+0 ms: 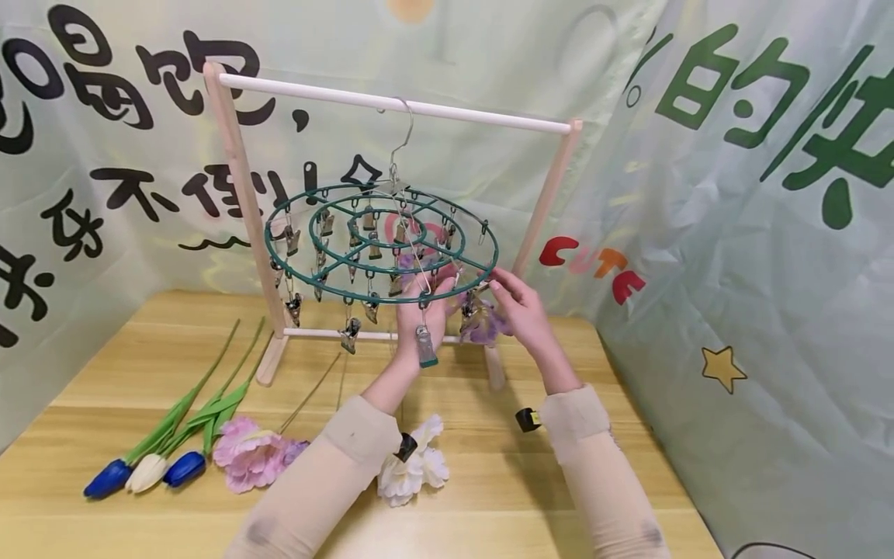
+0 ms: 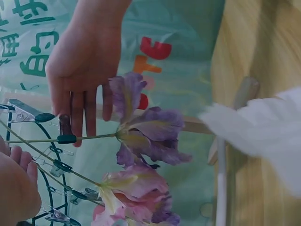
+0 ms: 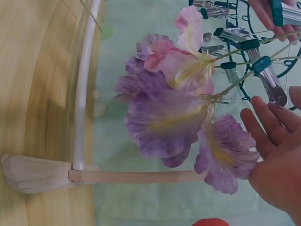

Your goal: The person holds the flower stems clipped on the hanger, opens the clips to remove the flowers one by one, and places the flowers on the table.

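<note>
A green round clip hanger (image 1: 293, 273) hangs by its hook from a wooden rack. Under its right side, my right hand (image 1: 525, 314) holds the end of a metal clip (image 3: 272, 81) between thumb and fingertips. That clip's green-tipped mouth sits on the stem of a purple flower (image 3: 164, 120). My left hand (image 1: 419, 314) is beneath the ring, partly hidden, its fingertips beside the flower stems (image 2: 33, 141); whether they grip a stem is unclear. A pink flower (image 2: 136, 188) hangs head-down beside the purple one, its stem also at a clip.
The rack's white top bar (image 1: 307, 89) spans two wooden posts. On the table (image 1: 482, 481) lie two blue tulips (image 1: 185, 469), a white tulip (image 1: 147, 473), a pink flower (image 1: 247, 458) and a white flower (image 1: 401, 477). Several clips dangle around the ring.
</note>
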Available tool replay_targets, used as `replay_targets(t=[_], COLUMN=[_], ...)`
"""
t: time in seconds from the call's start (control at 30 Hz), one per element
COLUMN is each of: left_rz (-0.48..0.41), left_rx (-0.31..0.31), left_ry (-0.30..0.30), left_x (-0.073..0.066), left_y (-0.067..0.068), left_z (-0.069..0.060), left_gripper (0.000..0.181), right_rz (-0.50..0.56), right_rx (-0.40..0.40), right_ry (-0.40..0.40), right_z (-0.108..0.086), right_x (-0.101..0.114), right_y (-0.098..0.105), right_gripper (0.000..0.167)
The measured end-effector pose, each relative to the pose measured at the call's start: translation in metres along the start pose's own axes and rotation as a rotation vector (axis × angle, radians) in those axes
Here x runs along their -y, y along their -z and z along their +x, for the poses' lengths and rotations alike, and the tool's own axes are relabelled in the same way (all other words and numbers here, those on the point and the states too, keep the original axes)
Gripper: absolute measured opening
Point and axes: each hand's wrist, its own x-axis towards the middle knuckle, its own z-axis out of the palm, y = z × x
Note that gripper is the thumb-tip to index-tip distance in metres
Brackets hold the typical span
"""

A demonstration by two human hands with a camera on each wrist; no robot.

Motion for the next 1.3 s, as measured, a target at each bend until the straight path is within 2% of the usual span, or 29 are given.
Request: replay_targets(t=[0.07,0.13,0.33,0.43,0.57,0.7,0.8,0.87,1.03,1.17,1.3], left_rz=[0.0,0.094,0.056,0.159,0.227,0.14,0.048,0.018,0.034,0.096,0.122], left_rx=[-0.014,-0.017,0.023,0.013,0.002,0.004,0.003,0.005,0.011,0.015,0.014], left_ry=[0.0,-0.033,-0.007,-0.057,-0.11,-0.081,-0.032,-0.016,-0.026,-0.078,-0.094], left_x=[-0.001,-0.002,-0.002,-0.003,-0.003,-0.002,-0.001,-0.002,-0.003,-0.003,-0.003], left_y=[-0.001,-0.002,-0.004,-0.004,-0.003,-0.004,-0.006,-0.006,-0.006,-0.005,-0.006], left_z=[0.001,0.002,0.006,0.007,0.009,0.009,0.008,0.007,0.008,0.009,0.01], left_gripper=[0.02,0.023,0.026,0.024,0.022,0.017,0.012,0.011,0.014,0.016,0.016], right_rz=[-0.001,0.005,0.008,0.025,0.056,0.118,0.18,0.209,0.243,0.24,0.245], right_rx=[0.015,0.021,-0.007,-0.018,-0.041,-0.075,-0.096,-0.104,-0.128,-0.146,-0.17], right_ry=[0.002,0.013,0.048,0.051,0.029,-0.008,-0.01,-0.002,0.022,0.043,0.06], right_z=[0.0,0.0,-0.001,-0.001,-0.002,-0.004,-0.005,-0.006,-0.006,-0.005,-0.005], right_x=[-0.001,-0.001,-0.003,-0.003,-0.002,-0.001,-0.003,-0.005,-0.007,-0.008,-0.008], right_y=[-0.002,-0.004,-0.007,-0.008,-0.01,-0.012,-0.013,-0.013,-0.014,-0.016,-0.018], right_gripper=[0.048,0.047,0.041,0.039,0.039,0.039,0.038,0.038,0.036,0.035,0.034])
